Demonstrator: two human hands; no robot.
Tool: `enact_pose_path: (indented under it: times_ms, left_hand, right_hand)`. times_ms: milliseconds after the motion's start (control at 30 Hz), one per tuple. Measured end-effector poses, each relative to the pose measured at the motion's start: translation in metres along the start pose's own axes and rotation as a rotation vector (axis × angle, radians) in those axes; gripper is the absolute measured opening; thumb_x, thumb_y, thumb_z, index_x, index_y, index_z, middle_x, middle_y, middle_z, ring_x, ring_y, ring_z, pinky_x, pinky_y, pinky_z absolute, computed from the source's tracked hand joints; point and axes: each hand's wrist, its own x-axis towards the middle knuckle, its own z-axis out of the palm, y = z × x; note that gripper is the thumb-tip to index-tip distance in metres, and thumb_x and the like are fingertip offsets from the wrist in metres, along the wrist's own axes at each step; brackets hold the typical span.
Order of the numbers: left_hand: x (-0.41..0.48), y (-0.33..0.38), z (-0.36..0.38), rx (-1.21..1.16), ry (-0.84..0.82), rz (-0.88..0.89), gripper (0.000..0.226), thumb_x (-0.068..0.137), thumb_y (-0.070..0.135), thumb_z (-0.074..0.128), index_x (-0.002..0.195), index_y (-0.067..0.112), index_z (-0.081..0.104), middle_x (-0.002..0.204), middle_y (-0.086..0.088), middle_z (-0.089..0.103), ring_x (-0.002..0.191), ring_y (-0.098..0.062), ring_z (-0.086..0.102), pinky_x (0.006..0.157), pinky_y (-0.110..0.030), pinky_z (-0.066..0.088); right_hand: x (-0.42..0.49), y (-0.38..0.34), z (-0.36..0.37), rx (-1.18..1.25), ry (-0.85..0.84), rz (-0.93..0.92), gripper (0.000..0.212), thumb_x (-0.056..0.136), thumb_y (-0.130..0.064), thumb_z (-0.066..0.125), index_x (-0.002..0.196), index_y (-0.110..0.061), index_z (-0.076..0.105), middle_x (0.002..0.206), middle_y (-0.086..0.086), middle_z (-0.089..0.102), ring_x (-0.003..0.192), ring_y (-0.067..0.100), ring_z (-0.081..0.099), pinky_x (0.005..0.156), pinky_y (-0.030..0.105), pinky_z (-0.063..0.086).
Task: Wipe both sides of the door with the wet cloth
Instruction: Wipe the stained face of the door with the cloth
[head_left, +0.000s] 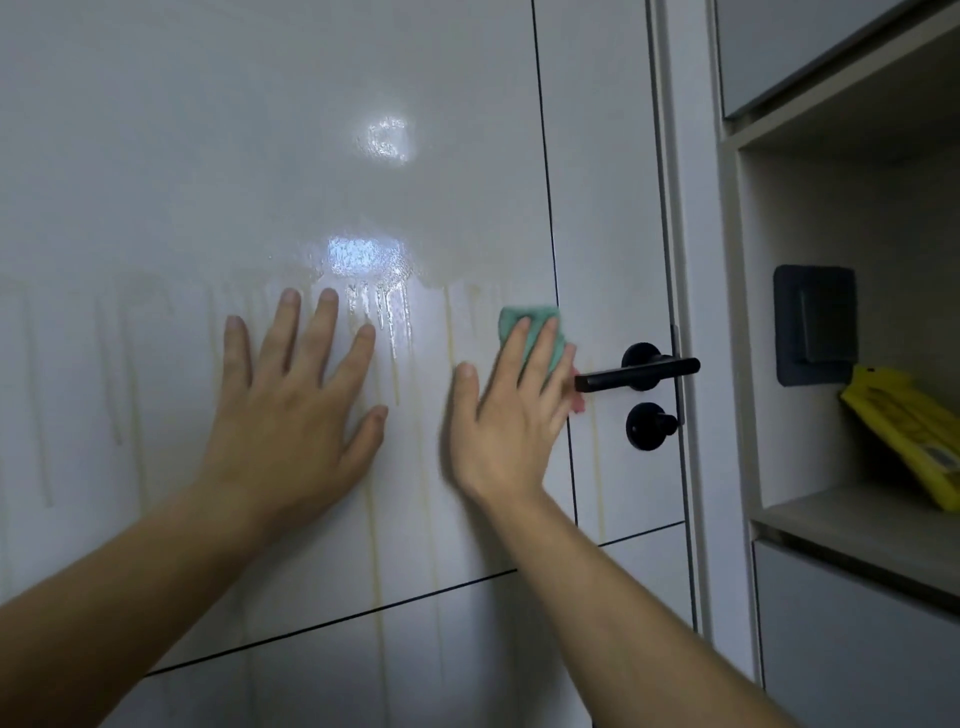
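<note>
A glossy white door (322, 156) with thin black inlay lines fills the view. Its upper part is wet and shiny, and drip streaks run down the lower part. My left hand (296, 410) lies flat on the door with fingers spread. My right hand (511, 410) presses a green cloth (530, 325) against the door with straight fingers. The cloth sits just left of the black lever handle (639, 371), and the hand covers most of it.
A black lock knob (649, 426) sits under the handle. The white door frame (691, 260) runs down the right. Beyond it is an open shelf niche holding a black wall-mounted box (813, 325) and a yellow packet (914, 436).
</note>
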Motion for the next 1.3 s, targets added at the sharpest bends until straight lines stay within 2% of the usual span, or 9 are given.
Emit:
enact_pose_path:
  times_ms: [200, 367, 467, 767, 867, 1033, 1133, 1200, 1300]
  left_hand:
    - [0.001, 0.003, 0.000, -0.023, 0.025, -0.006, 0.075, 0.092, 0.053, 0.033, 0.151, 0.008, 0.047, 0.163, -0.026, 0.027, 0.149, -0.051, 0.023, 0.113, -0.075, 0.018]
    - [-0.001, 0.001, 0.007, -0.015, 0.056, -0.004, 0.074, 0.093, 0.053, 0.033, 0.152, 0.009, 0.045, 0.164, -0.025, 0.025, 0.151, -0.049, 0.019, 0.115, -0.075, 0.015]
    - [-0.006, 0.006, 0.013, -0.008, 0.068, -0.031, 0.074, 0.094, 0.052, 0.034, 0.156, 0.010, 0.039, 0.167, -0.022, 0.019, 0.154, -0.045, 0.015, 0.117, -0.074, 0.009]
    - [-0.032, 0.021, 0.027, 0.017, 0.097, -0.005, 0.070, 0.096, 0.048, 0.038, 0.153, 0.010, 0.042, 0.166, -0.020, 0.026, 0.153, -0.043, 0.022, 0.116, -0.075, 0.010]
    - [-0.030, 0.023, 0.022, 0.016, 0.073, -0.002, 0.069, 0.095, 0.047, 0.039, 0.154, 0.010, 0.042, 0.166, -0.019, 0.026, 0.152, -0.043, 0.022, 0.116, -0.074, 0.011]
    - [-0.030, 0.012, 0.008, 0.012, 0.068, 0.029, 0.063, 0.098, 0.043, 0.036, 0.151, 0.011, 0.046, 0.163, -0.015, 0.034, 0.149, -0.037, 0.035, 0.114, -0.065, 0.026]
    - [-0.021, -0.007, -0.004, -0.026, 0.114, 0.043, 0.062, 0.095, 0.041, 0.037, 0.148, 0.011, 0.049, 0.161, -0.016, 0.039, 0.143, -0.034, 0.043, 0.108, -0.054, 0.033]
    - [-0.013, -0.020, -0.009, 0.000, 0.124, -0.008, 0.064, 0.094, 0.042, 0.038, 0.150, 0.012, 0.047, 0.164, -0.017, 0.033, 0.148, -0.038, 0.034, 0.116, -0.058, 0.023]
    - [-0.010, -0.037, -0.008, 0.022, 0.090, -0.113, 0.067, 0.093, 0.044, 0.041, 0.155, 0.018, 0.040, 0.167, -0.017, 0.023, 0.153, -0.045, 0.018, 0.117, -0.072, 0.004]
  right_hand:
    - [-0.075, 0.069, -0.012, -0.126, -0.170, -0.365, 0.069, 0.105, -0.052, 0.026, 0.163, -0.019, 0.010, 0.171, 0.003, -0.006, 0.157, 0.030, -0.011, 0.126, 0.052, 0.001]
    - [-0.010, 0.071, -0.021, -0.090, -0.070, -0.109, 0.073, 0.101, -0.053, 0.020, 0.163, -0.019, 0.006, 0.170, 0.001, -0.012, 0.156, 0.031, -0.007, 0.125, 0.044, -0.012]
    - [0.019, 0.065, -0.025, -0.073, -0.068, -0.122, 0.074, 0.101, -0.053, 0.017, 0.163, -0.017, 0.003, 0.171, 0.007, -0.010, 0.156, 0.030, -0.010, 0.122, 0.043, -0.015]
    - [-0.142, 0.148, -0.012, -0.115, -0.165, -0.079, 0.071, 0.105, -0.057, 0.015, 0.163, -0.018, -0.003, 0.171, 0.002, -0.014, 0.157, 0.030, -0.013, 0.123, 0.063, 0.006]
    - [-0.147, 0.130, -0.006, -0.131, -0.162, -0.102, 0.071, 0.106, -0.055, 0.017, 0.162, -0.016, -0.001, 0.171, 0.007, -0.012, 0.156, 0.036, -0.009, 0.122, 0.062, 0.005]
    - [-0.057, 0.048, -0.008, -0.122, -0.167, -0.471, 0.069, 0.105, -0.051, 0.029, 0.163, -0.017, 0.015, 0.171, 0.006, -0.002, 0.157, 0.034, -0.009, 0.126, 0.054, -0.002]
    - [0.038, -0.006, -0.014, -0.108, -0.097, -0.335, 0.071, 0.103, -0.054, 0.022, 0.164, -0.020, 0.008, 0.171, 0.005, -0.006, 0.156, 0.031, -0.013, 0.125, 0.051, -0.009]
    - [0.059, -0.029, -0.012, -0.077, -0.089, -0.228, 0.072, 0.102, -0.055, 0.020, 0.164, -0.021, 0.004, 0.171, 0.004, -0.011, 0.155, 0.030, -0.017, 0.124, 0.052, -0.009]
    - [0.016, -0.031, -0.006, -0.132, -0.133, -0.429, 0.075, 0.102, -0.057, 0.025, 0.164, -0.019, 0.007, 0.170, 0.003, -0.011, 0.156, 0.032, -0.016, 0.125, 0.051, -0.010]
